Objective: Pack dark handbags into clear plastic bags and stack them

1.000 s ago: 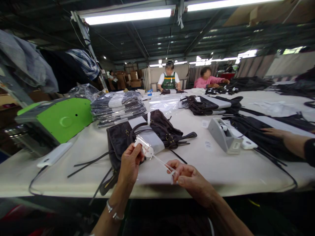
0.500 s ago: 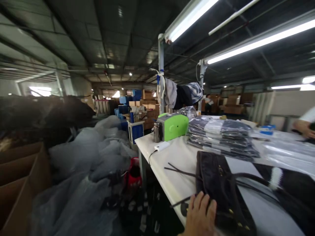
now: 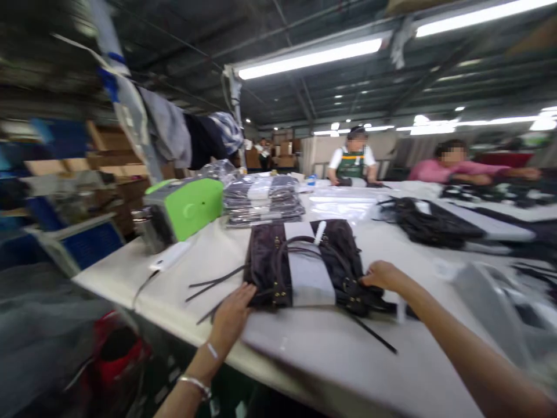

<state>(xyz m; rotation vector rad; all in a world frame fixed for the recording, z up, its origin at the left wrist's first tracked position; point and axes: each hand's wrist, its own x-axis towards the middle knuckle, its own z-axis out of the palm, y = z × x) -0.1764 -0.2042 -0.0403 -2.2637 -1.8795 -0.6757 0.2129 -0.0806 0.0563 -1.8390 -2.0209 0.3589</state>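
A black handbag (image 3: 263,255) lies flat on the white table, a pale paper band (image 3: 311,278) around its middle. Its dark handles arch over the band, and a small white piece (image 3: 321,232) stands up by them. Thin black straps stick out to the left and at the lower right. My left hand (image 3: 235,307) rests at the bag's lower left corner, fingers extended against its edge. At the opposite side my right hand (image 3: 383,275) has its fingers closed on the bag's right edge; the fingertips are partly hidden.
Behind the bag is a stack of plastic-wrapped dark items (image 3: 261,203). A green-and-grey machine (image 3: 195,209), a metal flask (image 3: 145,229) and a white power strip (image 3: 172,255) stand left. More black bags (image 3: 426,223) lie right. Two co-workers (image 3: 352,159) work across the table.
The view has swung to the right, bringing the whole bag and the co-workers into sight. My left hand has gone from the bag's top to its corner; my right hand now appears at the right edge.
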